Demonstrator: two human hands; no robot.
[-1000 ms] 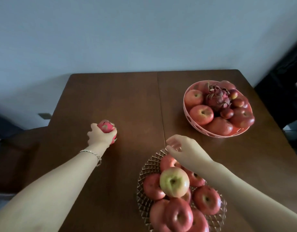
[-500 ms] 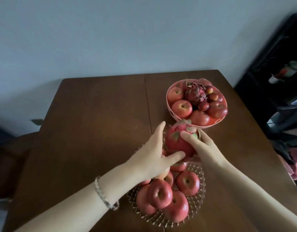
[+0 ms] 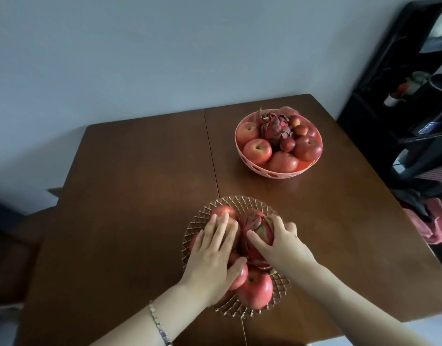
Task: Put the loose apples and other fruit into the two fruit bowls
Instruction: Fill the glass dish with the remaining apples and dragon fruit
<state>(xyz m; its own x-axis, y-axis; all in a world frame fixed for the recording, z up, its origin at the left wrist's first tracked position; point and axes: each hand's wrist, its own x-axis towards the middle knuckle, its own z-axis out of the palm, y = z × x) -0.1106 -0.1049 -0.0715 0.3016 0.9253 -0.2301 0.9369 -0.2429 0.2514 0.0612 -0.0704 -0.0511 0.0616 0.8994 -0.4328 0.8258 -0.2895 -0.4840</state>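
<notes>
Right fingers [image 3: 278, 224] around dragon fruit [image 3: 258, 227], now in glass bowl [image 3: 239, 201]; left fingers [image 3: 221, 226] flat.

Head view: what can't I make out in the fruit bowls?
- Head view: red apples under the flat left hand in the patterned clear glass bowl; hand covers them.
- Head view: underside of the pink-and-green dragon fruit; the grip of the right hand hides whether it rests on the pile.
- Head view: lower fruit in the pink perforated plastic bowl; upper fruit covers it.

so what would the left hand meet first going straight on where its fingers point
Likely the far rim of the glass bowl, just past the apple the left hand rests on.
</notes>
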